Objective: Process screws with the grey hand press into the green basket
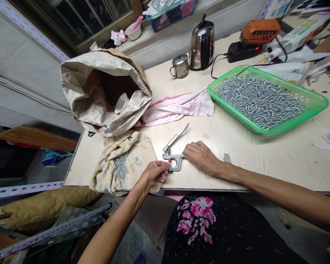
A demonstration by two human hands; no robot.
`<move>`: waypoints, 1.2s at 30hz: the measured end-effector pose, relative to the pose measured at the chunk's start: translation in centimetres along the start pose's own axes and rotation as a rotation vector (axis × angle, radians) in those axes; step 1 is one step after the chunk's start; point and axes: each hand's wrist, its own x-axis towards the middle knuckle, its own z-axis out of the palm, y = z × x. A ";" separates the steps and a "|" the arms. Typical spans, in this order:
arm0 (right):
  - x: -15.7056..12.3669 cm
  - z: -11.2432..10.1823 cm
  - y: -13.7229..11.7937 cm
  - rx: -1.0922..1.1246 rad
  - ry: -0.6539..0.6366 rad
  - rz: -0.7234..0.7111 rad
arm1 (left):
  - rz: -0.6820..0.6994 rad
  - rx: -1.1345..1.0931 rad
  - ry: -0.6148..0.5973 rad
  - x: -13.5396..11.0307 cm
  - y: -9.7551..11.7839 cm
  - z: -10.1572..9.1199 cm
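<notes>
A grey metal press tool (173, 158) with a long lever handle raised lies on the wooden table (264, 157) near its front edge. My right hand (202, 157) rests on the table with fingers curled round the tool's right end. My left hand (155, 173) pinches something small at the tool's jaw; what it holds is too small to make out. Just left of it lies a patterned cloth (121, 165) bearing a heap of small metal pins (121, 165).
A green tray (313, 106) full of several metal pins sits at the right. An open sack (104, 91) with dark contents and a white cup stands at the left. A pink-striped cloth (181, 106), a small lidded mug (179, 66), a kettle (201, 44) and an orange battery charger (258, 33) lie behind.
</notes>
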 end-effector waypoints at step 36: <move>-0.7 0.8 0.6 0.222 0.028 0.032 | -0.188 -0.026 -0.087 -0.5 1.8 -0.7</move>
